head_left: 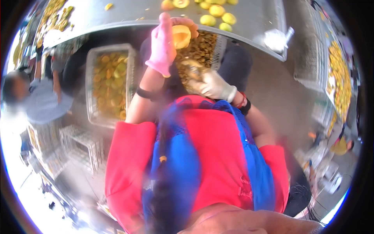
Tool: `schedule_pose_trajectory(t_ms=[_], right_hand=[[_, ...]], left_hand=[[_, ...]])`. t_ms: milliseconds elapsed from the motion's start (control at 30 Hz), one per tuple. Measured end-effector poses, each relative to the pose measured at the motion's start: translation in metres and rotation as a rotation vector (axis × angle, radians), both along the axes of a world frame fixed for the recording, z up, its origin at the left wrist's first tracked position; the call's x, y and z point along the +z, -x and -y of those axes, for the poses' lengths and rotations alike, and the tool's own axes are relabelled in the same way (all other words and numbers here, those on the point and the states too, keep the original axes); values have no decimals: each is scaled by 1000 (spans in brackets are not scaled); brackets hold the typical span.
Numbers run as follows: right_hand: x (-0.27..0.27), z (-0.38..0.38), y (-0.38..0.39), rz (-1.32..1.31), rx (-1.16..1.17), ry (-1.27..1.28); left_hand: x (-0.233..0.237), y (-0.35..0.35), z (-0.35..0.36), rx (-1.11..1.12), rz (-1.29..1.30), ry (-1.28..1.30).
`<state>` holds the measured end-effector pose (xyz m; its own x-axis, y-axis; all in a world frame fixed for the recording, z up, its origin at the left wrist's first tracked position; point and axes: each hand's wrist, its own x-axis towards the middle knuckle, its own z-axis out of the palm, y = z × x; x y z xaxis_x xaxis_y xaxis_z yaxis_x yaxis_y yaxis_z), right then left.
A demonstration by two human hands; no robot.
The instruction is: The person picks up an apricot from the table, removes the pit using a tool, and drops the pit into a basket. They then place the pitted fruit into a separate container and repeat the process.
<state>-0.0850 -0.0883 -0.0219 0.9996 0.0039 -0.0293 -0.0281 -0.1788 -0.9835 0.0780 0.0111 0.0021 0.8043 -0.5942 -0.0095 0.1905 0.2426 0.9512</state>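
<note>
My left hand point(165, 45), in a pink glove, holds up a hollowed yellow-orange peach half point(181, 36) near the table edge. The thumb points up and the fingers curl behind the fruit. Lower and to the right, my right hand point(218, 85), in a whitish glove, is closed on something brownish and blurred point(193, 69) that I cannot make out. It hangs over a crate of brown pits and scraps point(202, 48) between my knees. Whole yellow peaches point(208, 20) and a cut half point(181, 3) lie on the metal table point(128, 13).
A white crate point(90, 84) full of peach halves stands left of me. A crumpled white plastic item point(275, 39) lies at the table's right corner. More fruit fills a surface point(339, 78) at the far right. A person point(46, 97) works at the left, near stacked crates point(80, 142).
</note>
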Motion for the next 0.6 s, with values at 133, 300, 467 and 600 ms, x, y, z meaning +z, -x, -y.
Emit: schedule_pose_trajectory(t_ms=[133, 300, 467, 600], right_hand=[[-27, 7, 1, -98, -199, -112], [-41, 3, 9, 227, -334, 112], [-71, 17, 3, -347, -190, 172], [-69, 20, 2, -302, -226, 212]], left_hand=[[-22, -38, -55, 337, 68, -164], [-50, -80, -168, 485, 332, -1444], [-86, -97, -195, 430, 337, -1574], [-54, -100, -100, 386, 591, -1152]])
